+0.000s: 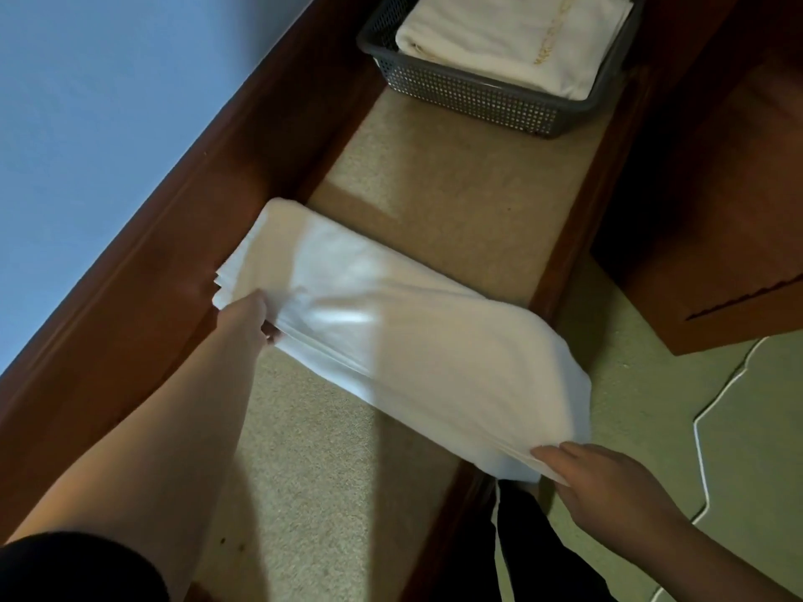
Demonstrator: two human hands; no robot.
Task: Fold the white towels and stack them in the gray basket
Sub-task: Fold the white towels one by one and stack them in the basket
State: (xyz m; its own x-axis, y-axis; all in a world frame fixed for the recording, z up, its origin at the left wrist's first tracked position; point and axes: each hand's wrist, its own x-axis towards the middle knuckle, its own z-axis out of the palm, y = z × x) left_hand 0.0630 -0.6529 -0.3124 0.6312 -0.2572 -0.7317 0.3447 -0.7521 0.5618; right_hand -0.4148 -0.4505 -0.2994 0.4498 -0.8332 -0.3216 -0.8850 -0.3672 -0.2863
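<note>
While both hands hold it, the folded white towel lies across the bench top, a tan speckled surface framed by dark red-brown wooden edges; the towel spans from the left wooden edge to past the right edge, its right end hanging over the green floor; left hand grips the towel's near-left corner, fingers curled under the stacked layers, thumb on top; right hand pinches the towel's near-right corner, fingers wrapped on the layered edge; several folded layers show along the near edge; gray basket sits at the far end of the bench top, well apart from the held towel, its mesh wall facing the camera; inside it lies a folded cream-white towel with gold stitching, filling most of the basket; white cable runs across the floor at the right; wooden cabinet stands right of the bench; blue wall at left; black sleeve at the near-left corner.
</note>
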